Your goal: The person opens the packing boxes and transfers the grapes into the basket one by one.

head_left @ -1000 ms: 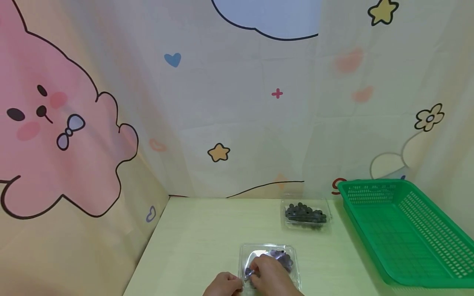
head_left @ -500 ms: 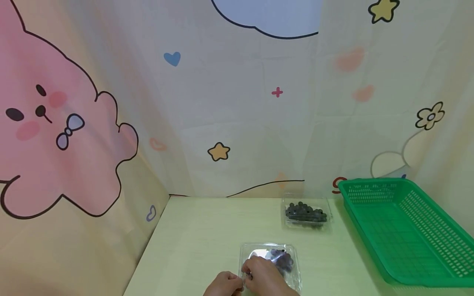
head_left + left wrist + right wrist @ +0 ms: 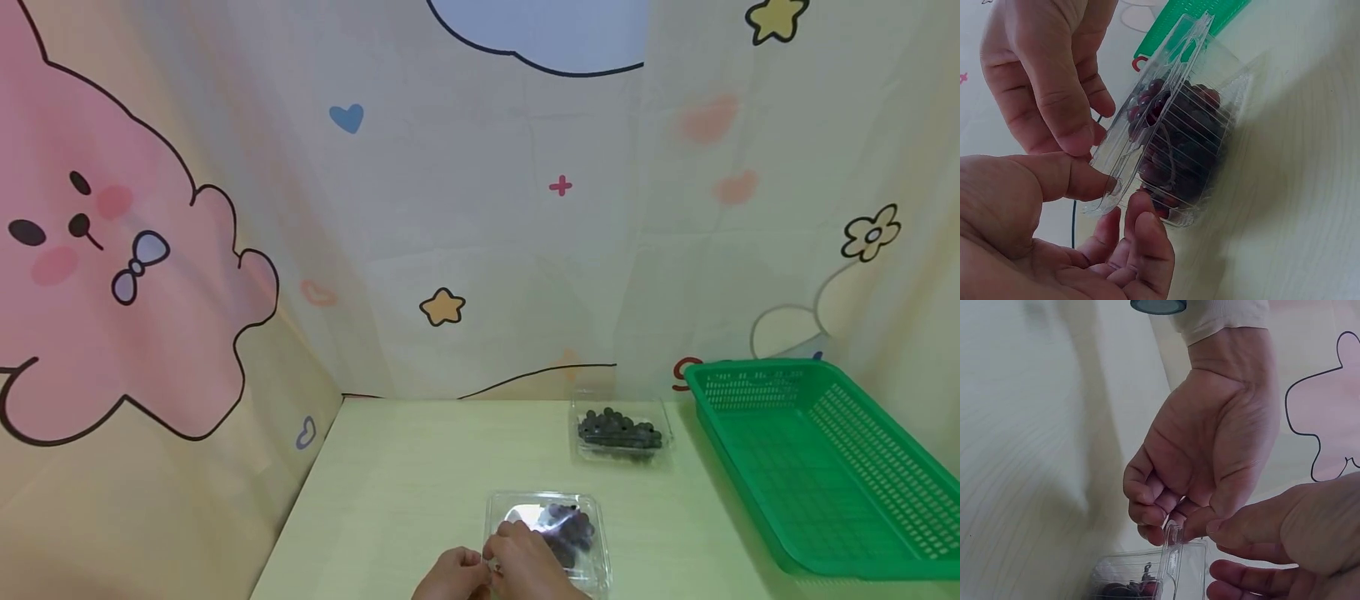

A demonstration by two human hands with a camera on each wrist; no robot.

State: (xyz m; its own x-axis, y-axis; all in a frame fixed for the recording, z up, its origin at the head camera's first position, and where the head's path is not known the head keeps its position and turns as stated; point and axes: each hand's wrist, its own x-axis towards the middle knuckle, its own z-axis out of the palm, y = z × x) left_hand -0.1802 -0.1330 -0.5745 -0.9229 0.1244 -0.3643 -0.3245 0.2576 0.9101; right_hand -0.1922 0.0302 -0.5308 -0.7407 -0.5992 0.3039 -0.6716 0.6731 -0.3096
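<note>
Low in the head view, on a pale wood-grained table, a closed, clear plastic clamshell container is set, and dark grapes are seen through its lid. The rim at its front left corner is pinched by the left hand, the thumb laid above and the fingers curled beneath. At the same corner, close beside the left thumb, the right hand is held with its fingers bent; whether the rim is pinched by it cannot be told. A light sleeve is worn on the left arm. Farther back on the table, well apart from the hands, more dark grapes are held by a second clamshell container. To the right, a green plastic basket with perforated walls is placed. Behind everything, a cloth backdrop is printed with stars, a heart and a pink cartoon animal.
</note>
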